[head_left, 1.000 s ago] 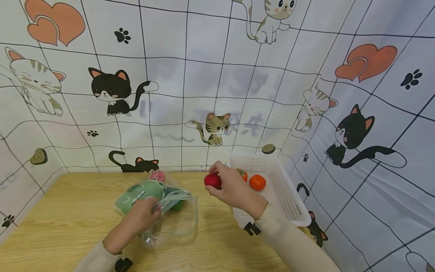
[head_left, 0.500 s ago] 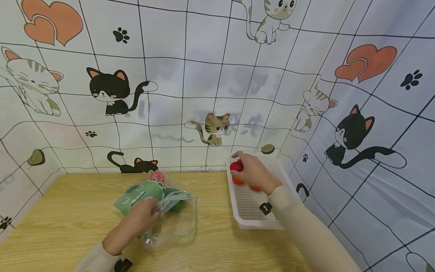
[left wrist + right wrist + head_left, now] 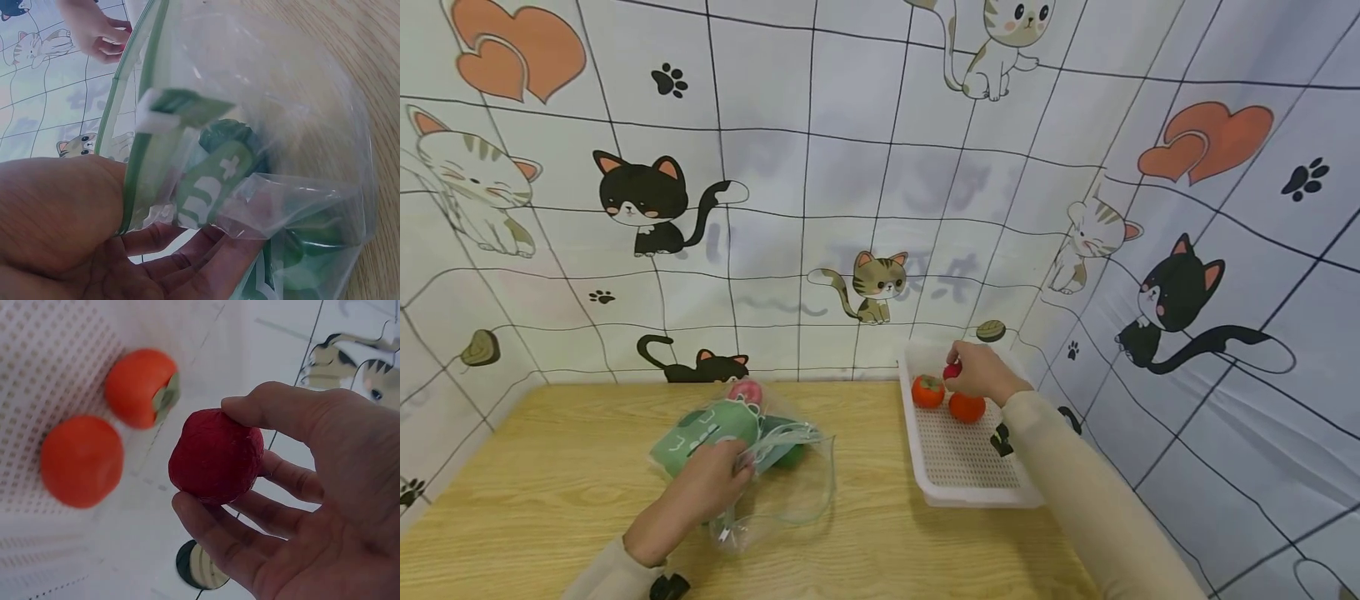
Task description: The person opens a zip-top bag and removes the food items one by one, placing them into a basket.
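Note:
My left hand (image 3: 711, 483) grips the edge of a clear zip bag (image 3: 306, 81) with a green seal and green print, lying on the table. Inside the bag, green items and a pink round thing (image 3: 747, 390) show; the plastic blurs their kind. Over the back of a white perforated basket (image 3: 981, 497), my right hand (image 3: 983, 371) holds a dark red round fruit (image 3: 215, 456) between thumb and fingers. Below it in the basket sit a persimmon (image 3: 928, 392) with green leaves and another orange-red round fruit (image 3: 967, 407), stem hidden.
The wooden table (image 3: 587, 517) carries the bag at left and the basket at right. A white curtain (image 3: 760, 200) printed with cats and grid lines hangs right behind the table and along its right side.
My right hand has carried the red fruit from between bag and basket rightward, over the basket's back part. My left hand and the bag have stayed in place.

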The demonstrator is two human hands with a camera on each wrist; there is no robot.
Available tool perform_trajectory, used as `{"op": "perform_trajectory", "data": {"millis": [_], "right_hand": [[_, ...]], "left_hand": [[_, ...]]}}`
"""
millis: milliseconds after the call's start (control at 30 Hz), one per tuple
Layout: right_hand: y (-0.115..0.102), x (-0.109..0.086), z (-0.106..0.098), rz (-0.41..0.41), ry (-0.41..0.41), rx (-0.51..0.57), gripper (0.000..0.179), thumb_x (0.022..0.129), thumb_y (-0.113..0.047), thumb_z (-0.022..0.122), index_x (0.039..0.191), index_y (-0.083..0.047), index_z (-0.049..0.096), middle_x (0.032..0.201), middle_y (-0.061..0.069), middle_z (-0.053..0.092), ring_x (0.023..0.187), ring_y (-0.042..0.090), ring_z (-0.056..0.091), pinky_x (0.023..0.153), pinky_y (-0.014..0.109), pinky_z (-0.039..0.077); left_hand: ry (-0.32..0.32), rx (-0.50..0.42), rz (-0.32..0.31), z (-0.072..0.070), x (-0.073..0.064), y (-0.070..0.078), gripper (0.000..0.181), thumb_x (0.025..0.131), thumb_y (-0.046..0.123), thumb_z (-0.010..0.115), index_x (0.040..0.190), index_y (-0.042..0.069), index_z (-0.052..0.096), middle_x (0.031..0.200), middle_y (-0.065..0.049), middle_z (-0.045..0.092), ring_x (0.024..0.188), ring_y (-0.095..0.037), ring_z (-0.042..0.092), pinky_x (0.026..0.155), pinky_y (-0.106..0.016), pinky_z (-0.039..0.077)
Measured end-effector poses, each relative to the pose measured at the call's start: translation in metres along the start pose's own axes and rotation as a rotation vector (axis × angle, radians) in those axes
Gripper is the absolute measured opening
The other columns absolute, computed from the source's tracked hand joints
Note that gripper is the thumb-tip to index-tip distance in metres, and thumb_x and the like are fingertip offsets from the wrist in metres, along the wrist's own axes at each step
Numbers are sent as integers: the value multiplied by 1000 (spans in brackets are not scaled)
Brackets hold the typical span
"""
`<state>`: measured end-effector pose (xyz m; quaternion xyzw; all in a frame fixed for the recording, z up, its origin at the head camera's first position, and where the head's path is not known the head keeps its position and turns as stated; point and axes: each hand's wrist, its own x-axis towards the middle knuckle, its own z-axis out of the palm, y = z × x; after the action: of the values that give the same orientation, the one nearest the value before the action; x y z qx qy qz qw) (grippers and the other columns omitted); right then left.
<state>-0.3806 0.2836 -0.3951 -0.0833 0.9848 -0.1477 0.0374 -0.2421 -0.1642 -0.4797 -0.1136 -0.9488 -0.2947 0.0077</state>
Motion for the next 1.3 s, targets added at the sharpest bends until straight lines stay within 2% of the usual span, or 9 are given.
{"op": "perform_trajectory", "data": {"millis": [100, 267, 467, 667, 800, 1033, 1167, 1300], "right_hand": [[15, 4, -2, 20, 2, -34, 42, 98, -11, 83, 135, 3, 68, 126, 23, 79, 104, 33, 74, 100, 50, 70], [35, 11, -3, 70, -14, -66, 43, 95, -7, 86, 134, 3, 68, 125, 22, 78, 107, 33, 73, 99, 51, 69], [48, 14, 2, 112, -21, -91, 44, 96, -1, 85, 135, 5, 67, 125, 24, 77, 109, 36, 73, 102, 53, 68], [58, 23, 10, 162, -45, -118, 44, 99, -2, 87, 137, 5, 66, 124, 24, 78, 108, 35, 73, 104, 53, 68], [64, 28, 14, 187, -49, -96, 45, 99, -1, 87, 138, 4, 64, 127, 25, 77, 111, 36, 73, 107, 55, 68], [65, 30, 15, 171, -32, -78, 48, 101, 0, 83, 143, 8, 62, 135, 30, 75, 110, 38, 73, 107, 57, 67], [64, 28, 15, 187, -42, -66, 51, 104, -3, 80, 150, 7, 61, 139, 30, 75, 109, 36, 72, 109, 57, 67], [64, 25, 16, 180, -29, -71, 49, 106, -9, 79, 149, 5, 62, 137, 27, 76, 106, 34, 72, 106, 54, 67]], "left_hand": [[2, -6, -3, 0, 0, 0, 29, 108, 10, 78, 85, 14, 60, 74, 2, 51, 70, -16, 51, 66, -33, 42], [5, 9, -7, 0, -1, 0, 29, 108, 11, 78, 85, 14, 60, 75, 1, 51, 71, -16, 51, 67, -34, 42], [1, 9, -9, 1, 0, 0, 28, 108, 12, 79, 86, 14, 61, 75, 2, 50, 70, -15, 50, 67, -33, 41], [4, 14, -5, 2, 0, -2, 22, 108, 12, 79, 91, 13, 65, 76, 1, 52, 72, -16, 51, 68, -35, 43], [12, 15, -3, 3, 0, -3, 20, 108, 12, 79, 92, 12, 66, 76, 1, 53, 72, -16, 51, 67, -34, 43], [10, 5, -10, 2, 0, -5, 23, 108, 12, 79, 91, 13, 64, 76, 1, 51, 71, -16, 51, 67, -33, 42], [13, 12, -8, 2, 1, -5, 21, 108, 13, 79, 92, 13, 65, 77, 1, 52, 71, -16, 51, 66, -34, 42], [12, 3, -9, 2, 1, -3, 22, 108, 12, 79, 91, 12, 65, 76, 1, 52, 70, -16, 51, 65, -32, 41]]}}
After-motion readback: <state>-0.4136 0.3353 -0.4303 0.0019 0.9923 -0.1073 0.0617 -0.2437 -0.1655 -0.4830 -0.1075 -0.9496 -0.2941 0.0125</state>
